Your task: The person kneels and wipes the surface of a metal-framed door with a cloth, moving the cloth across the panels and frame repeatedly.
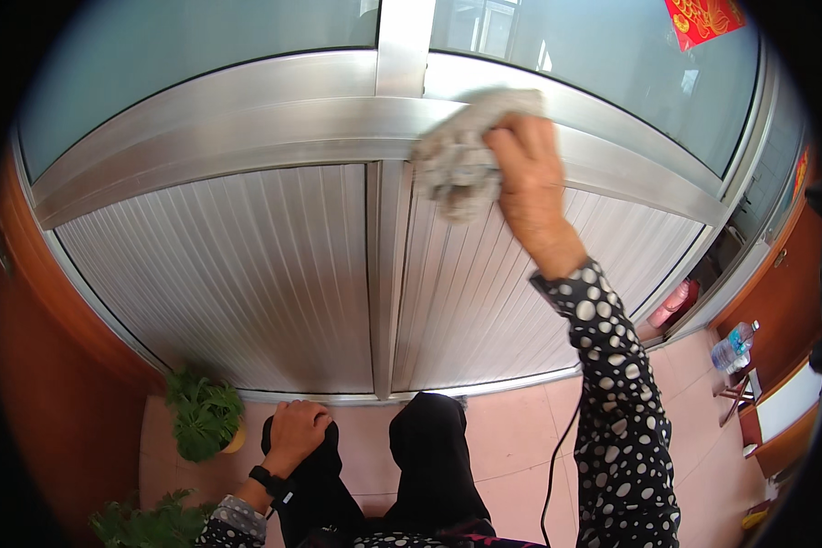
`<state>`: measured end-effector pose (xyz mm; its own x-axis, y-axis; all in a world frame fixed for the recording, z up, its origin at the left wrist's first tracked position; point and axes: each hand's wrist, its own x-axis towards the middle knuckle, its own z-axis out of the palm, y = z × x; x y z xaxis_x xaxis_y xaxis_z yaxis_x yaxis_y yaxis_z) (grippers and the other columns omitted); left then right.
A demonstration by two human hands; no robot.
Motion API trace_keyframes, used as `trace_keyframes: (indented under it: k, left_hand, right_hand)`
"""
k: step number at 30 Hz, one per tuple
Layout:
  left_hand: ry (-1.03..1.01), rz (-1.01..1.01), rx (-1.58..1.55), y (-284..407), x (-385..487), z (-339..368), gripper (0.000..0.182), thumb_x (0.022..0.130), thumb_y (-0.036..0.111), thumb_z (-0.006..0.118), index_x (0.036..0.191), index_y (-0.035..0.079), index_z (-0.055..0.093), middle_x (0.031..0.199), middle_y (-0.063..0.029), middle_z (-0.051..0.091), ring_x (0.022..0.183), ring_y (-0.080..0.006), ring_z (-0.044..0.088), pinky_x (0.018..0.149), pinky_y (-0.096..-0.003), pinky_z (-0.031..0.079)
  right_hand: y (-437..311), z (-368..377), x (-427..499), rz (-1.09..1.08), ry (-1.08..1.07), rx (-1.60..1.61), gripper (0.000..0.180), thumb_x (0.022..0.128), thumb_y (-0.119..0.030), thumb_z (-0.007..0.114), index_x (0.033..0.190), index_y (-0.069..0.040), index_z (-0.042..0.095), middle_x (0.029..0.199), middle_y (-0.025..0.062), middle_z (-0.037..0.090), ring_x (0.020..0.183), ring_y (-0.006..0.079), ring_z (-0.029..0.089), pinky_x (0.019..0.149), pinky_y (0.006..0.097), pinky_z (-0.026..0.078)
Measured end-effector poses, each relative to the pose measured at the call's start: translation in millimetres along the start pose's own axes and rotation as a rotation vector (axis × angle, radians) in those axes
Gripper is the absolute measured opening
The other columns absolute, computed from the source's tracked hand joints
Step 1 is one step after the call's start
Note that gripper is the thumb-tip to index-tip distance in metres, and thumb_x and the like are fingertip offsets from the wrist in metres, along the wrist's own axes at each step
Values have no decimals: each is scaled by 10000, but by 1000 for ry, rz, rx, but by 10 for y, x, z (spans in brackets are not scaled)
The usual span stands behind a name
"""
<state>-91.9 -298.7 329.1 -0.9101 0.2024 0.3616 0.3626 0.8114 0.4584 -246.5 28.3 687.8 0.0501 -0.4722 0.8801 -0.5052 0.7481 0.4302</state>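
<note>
My right hand (531, 175) grips a crumpled, greyish cleaning cloth (462, 161), somewhat blurred, in front of the aluminium rail (281, 123) of a glazed partition. Part of the cloth overlaps the rail, and its lower end hangs before the ribbed metal panel (479, 294) on the right. Whether it presses on the metal at every point I cannot tell. Down by my left knee, my left hand (300, 431) rests on the black trousers (325, 479) with nothing in it. A dark band circles that wrist.
Leafy potted plants (205, 418) stand at the lower left, beside a brown wooden door (55, 383). A black cable (553, 466) hangs by my right arm. Farther right are a plastic bottle (733, 348) and a small stool (734, 397). Pink tiles (514, 438) cover the floor.
</note>
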Motion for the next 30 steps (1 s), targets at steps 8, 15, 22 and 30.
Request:
trace_keyframes:
  k: [8,15,22,30]
  left_hand:
    - [-33,-30,-23,49,44,4,162,863,253,713,825,101,756,867,-49,740,870,-256,657,844,-406,425]
    - [-62,-42,-55,131,95,31,192,865,276,710,838,93,762,875,-55,742,904,-257,659,861,-411,421]
    - [-95,-18,-55,134,147,100,207,865,285,707,861,86,764,893,-59,745,921,-257,663,870,-419,416]
    - [-49,12,-5,146,142,102,191,874,278,694,848,99,754,894,-66,740,903,-269,660,851,-426,424]
  right_hand:
    - [786,-601,-716,376,69,-201,242,781,6,738,1005,-39,658,1049,126,616,1017,343,573,888,413,494]
    - [387,-223,-436,323,141,-198,290,735,11,763,995,-49,649,1008,132,605,978,356,558,858,427,481]
    - [-483,428,139,212,215,-4,259,682,57,677,911,-50,623,964,134,565,931,359,547,783,454,489]
    - [-926,707,402,51,86,120,300,678,28,723,948,-75,642,995,99,564,969,330,570,776,416,490]
